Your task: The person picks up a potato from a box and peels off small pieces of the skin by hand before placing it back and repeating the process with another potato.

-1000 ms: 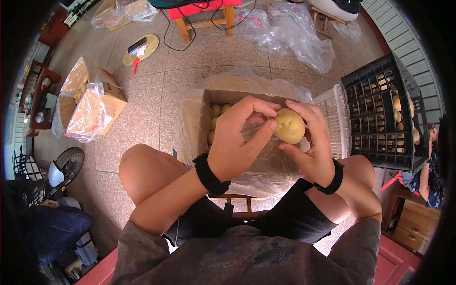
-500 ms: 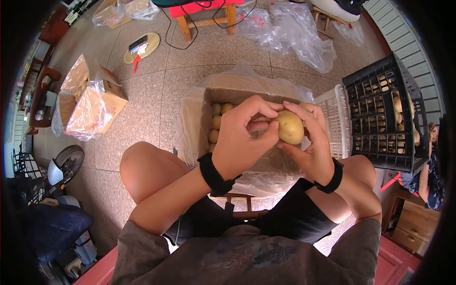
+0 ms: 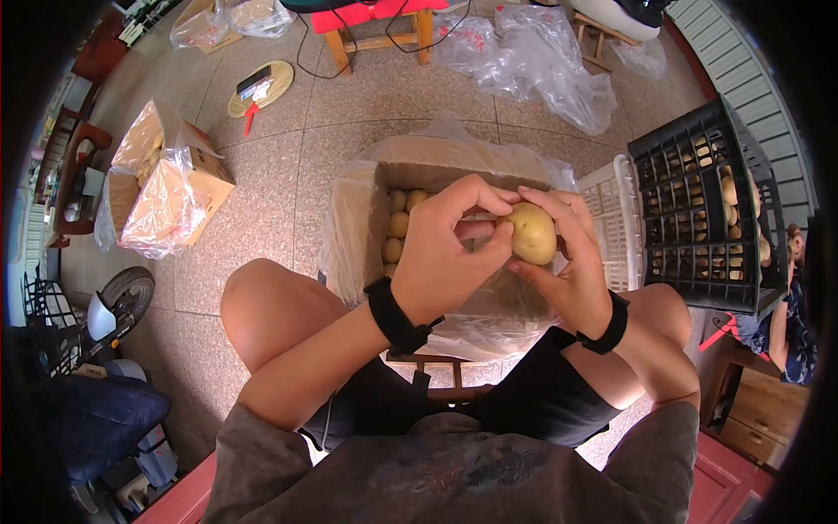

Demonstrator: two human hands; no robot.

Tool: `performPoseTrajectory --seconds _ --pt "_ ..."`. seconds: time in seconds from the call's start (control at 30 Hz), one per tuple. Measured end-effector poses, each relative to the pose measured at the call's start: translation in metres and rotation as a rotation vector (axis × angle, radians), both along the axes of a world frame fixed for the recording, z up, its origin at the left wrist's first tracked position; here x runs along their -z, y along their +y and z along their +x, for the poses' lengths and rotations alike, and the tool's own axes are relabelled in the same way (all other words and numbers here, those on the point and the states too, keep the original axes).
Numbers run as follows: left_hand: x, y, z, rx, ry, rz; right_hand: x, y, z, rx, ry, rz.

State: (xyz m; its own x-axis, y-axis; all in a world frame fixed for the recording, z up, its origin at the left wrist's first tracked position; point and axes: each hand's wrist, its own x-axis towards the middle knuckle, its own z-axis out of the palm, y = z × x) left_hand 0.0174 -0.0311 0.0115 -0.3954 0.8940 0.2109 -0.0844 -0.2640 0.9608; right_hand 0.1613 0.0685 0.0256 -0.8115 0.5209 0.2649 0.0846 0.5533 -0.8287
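A yellow, smooth, rounded potato (image 3: 534, 237) with a small dimple is held above an open cardboard box. My right hand (image 3: 572, 262) is wrapped around its right side, fingers over the top and thumb beneath. Against the potato's left edge, my left hand (image 3: 458, 240) is closed in a pinch of thumb and fingertips; anything small between them is too hidden to make out. Below, the plastic-lined box (image 3: 353, 227) contains several similar potatoes (image 3: 397, 224) along its left side. My hands and forearms cover much of the box's inside.
A white plastic basket (image 3: 614, 227) and a black crate (image 3: 655, 148) with many potatoes stand right of the box. Another carton (image 3: 209, 188) is at left. Plastic sheeting (image 3: 559, 70), a stool (image 3: 375, 39) and a woven fan (image 3: 275, 83) are ahead. Another person's arm shows far right.
My right hand and the potato have shifted very slightly left. The grip of both hands looks the same.
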Motion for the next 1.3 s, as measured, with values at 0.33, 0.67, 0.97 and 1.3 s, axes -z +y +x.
performPoseTrajectory --seconds 0.33,0.67,0.97,1.3 --pt "0.013 0.003 -0.005 -0.035 0.091 -0.002 0.005 0.001 -0.001 -0.016 -0.023 -0.003" --pt "0.004 0.006 -0.014 -0.184 0.026 0.007 0.001 0.005 -0.002 -0.091 0.075 -0.524" --pt "0.006 0.006 -0.012 -0.162 0.241 0.02 0.008 0.008 -0.001 -0.086 0.123 -0.633" --pt "0.001 0.007 -0.008 -0.121 0.513 0.058 0.002 0.009 0.003 -0.071 0.064 -0.64"
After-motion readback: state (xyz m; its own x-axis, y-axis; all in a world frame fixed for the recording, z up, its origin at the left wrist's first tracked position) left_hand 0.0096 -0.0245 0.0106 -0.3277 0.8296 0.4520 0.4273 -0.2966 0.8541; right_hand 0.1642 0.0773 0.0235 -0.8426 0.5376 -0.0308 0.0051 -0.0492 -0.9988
